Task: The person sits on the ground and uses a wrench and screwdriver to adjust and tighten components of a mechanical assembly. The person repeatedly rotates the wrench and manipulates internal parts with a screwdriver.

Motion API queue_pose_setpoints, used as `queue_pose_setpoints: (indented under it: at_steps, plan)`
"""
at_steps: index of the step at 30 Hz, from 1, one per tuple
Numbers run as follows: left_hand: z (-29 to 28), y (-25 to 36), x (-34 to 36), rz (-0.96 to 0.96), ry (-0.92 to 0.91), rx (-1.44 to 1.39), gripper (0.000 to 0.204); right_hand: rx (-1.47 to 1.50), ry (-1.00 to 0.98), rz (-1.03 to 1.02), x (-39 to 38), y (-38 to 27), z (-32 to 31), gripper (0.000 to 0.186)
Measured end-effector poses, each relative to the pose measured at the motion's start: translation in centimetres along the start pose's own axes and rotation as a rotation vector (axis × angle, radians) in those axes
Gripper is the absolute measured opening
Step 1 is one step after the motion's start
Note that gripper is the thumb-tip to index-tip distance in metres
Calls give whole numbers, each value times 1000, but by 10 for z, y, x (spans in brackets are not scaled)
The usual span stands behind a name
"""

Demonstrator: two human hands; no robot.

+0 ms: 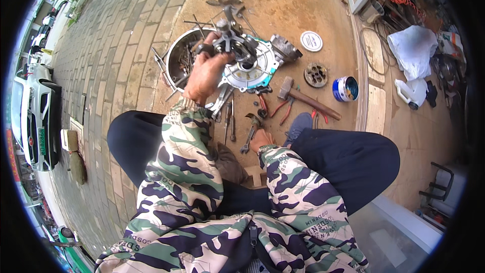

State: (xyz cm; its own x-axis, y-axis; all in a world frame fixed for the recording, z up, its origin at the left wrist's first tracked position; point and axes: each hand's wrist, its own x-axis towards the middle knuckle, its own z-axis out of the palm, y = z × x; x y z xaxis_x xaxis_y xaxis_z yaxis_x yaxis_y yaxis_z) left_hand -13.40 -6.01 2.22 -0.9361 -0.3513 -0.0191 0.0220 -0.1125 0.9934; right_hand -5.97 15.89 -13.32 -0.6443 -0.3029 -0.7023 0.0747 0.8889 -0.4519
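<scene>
My left hand (204,73) is closed around a dark metal assembly (230,40) with several arms and an upright shaft; its exact kind is unclear. This part stands over a round metal housing (252,73) with a blue-edged flange. My right hand (261,140) is low near the ground between my knees, its fingers curled beside a wrench (246,140). Whatever those fingers hold is hidden. A tool with a worn, greenish head (255,120) lies just beyond them. A hammer (308,98) with a wooden handle rests to the right of the housing, with red-handled pliers (286,111) beside it.
Behind my left hand, a round metal basin (174,60) holds many small metal parts. To the right are a white lid (311,41), a round part with holes (316,75) and an open blue-and-white can (345,89). A doorway track (365,71) runs along the right; a white car (35,116) stands far left.
</scene>
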Motion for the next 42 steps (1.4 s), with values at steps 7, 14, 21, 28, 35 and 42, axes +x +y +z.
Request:
queue_pose_setpoints:
  at_steps: [7, 14, 21, 28, 35, 42]
  plan:
    - [12, 12, -5, 10, -41, -54, 53, -104, -181, 55, -2, -6, -7, 36]
    - [11, 16, -6, 6, -118, 172, 61, -12, 154, 16, 19, -8, -32, 40]
    - [15, 33, -17, -1, -158, 284, 74, 988, 668, -361, 10, -23, -127, 51]
    - [41, 12, -11, 150, -275, 85, 82, 387, 651, -1062, -81, -136, -247, 84]
    - [82, 13, -16, 380, -250, 343, 83, -74, 741, -938, -88, -133, -264, 45]
    - [88, -17, -49, 412, 75, 293, 76, 136, 615, -892, -57, -124, -277, 40]
